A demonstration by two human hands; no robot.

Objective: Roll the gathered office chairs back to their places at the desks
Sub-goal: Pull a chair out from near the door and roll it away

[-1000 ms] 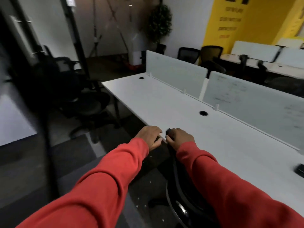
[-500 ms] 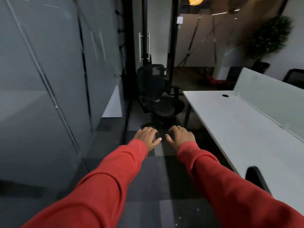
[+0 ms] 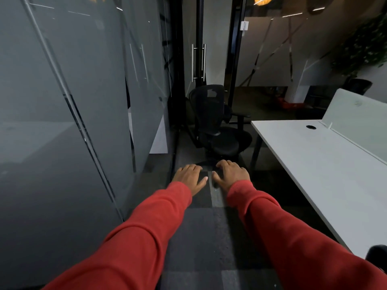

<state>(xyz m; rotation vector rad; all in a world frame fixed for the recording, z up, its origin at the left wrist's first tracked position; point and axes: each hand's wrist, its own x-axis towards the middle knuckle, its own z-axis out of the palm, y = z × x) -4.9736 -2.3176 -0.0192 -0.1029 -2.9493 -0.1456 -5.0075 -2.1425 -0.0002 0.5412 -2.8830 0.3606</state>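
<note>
A black mesh-backed office chair (image 3: 217,122) stands ahead by the glass door, off the near corner of the white desk (image 3: 326,164). My left hand (image 3: 189,177) and my right hand (image 3: 231,174) are stretched out side by side, palms down over the carpet, a short way in front of that chair. Both hold nothing, and their fingers are loosely bent. The top of another black chair (image 3: 377,255) peeks in at the lower right, at the desk's front edge.
A frosted glass wall (image 3: 73,122) runs along the left, leaving a carpeted aisle between it and the desk. A glass door with steel handles (image 3: 198,62) is behind the chair. A grey desk divider (image 3: 356,122) and a potted plant (image 3: 364,51) are at right.
My hands let go of the chair at the desk, and my view swung left to the aisle. Since half a second ago the far chair has come slightly closer.
</note>
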